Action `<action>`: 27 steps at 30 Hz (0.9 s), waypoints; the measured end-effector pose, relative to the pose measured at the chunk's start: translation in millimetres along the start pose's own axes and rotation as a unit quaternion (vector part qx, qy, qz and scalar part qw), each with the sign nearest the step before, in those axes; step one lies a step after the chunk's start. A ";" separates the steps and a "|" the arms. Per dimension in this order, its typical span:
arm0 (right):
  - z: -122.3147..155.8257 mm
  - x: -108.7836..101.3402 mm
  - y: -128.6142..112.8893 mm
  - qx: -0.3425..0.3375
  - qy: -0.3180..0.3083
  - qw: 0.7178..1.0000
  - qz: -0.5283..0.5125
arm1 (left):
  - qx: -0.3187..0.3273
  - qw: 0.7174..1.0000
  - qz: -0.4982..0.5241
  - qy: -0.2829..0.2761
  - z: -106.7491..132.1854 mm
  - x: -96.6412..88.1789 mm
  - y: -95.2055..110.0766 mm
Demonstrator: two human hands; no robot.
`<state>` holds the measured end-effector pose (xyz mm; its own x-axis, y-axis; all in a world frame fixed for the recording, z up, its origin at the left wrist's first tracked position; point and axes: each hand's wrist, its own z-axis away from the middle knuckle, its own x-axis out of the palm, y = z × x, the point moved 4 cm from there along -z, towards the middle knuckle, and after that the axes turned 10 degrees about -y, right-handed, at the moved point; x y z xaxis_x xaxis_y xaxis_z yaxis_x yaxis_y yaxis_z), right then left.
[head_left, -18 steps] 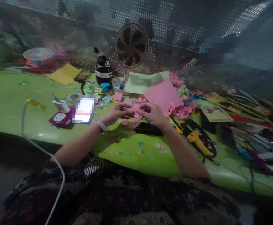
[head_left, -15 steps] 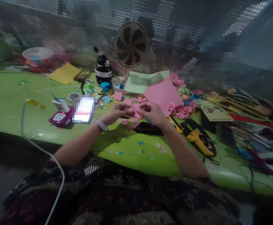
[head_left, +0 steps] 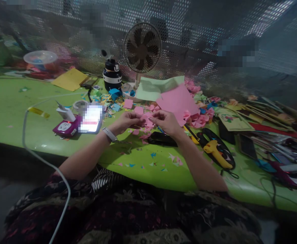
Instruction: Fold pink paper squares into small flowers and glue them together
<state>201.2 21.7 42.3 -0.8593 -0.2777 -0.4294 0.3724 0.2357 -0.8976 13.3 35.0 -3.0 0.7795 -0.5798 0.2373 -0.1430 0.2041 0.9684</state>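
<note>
Between my two hands is a small piece of pink paper (head_left: 147,119), pinched from both sides. My left hand (head_left: 128,122) grips its left edge with thumb and fingers. On the other side, my right hand (head_left: 165,122) pinches the right edge. Pink scraps (head_left: 145,136) lie just below the fingers, and a pink square (head_left: 138,110) rests behind them. A larger pink sheet (head_left: 177,101) spreads out beyond my right hand. Under the right wrist lies a black object (head_left: 162,139) whose kind I cannot make out.
A glowing phone (head_left: 91,118) and a purple power socket (head_left: 66,127) sit left, with a white cable (head_left: 46,157). A fan (head_left: 142,49) and black bottle (head_left: 112,76) stand behind. To the right are a yellow-handled glue gun (head_left: 216,152), pink paper flowers (head_left: 200,120) and several sticks.
Both hands stay almost in place, still pinching the pink paper, which now shows a slightly broader face between the fingers. Nothing else has visibly moved.
</note>
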 end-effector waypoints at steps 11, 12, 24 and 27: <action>0.3 1.5 -2.7 -0.006 0.006 0.999 0.036 | 0.017 1.000 -0.012 -0.017 0.0 -1.2 -0.3; 0.2 1.5 -2.5 -0.007 0.009 0.999 0.038 | 0.021 1.000 -0.012 -0.019 -0.2 -1.5 -0.4; -1.3 1.8 0.6 0.011 -0.008 1.000 -0.013 | 0.024 0.999 -0.006 -0.022 0.6 0.1 1.6; -1.7 2.7 0.1 0.006 -0.004 1.000 -0.014 | 0.012 1.000 0.003 -0.015 0.9 0.0 2.1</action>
<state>198.2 22.6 41.3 -0.8669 -0.2905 -0.4050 0.3527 0.2166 -0.9103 12.4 34.7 -0.9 0.7604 -0.6013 0.2456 -0.1631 0.1893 0.9683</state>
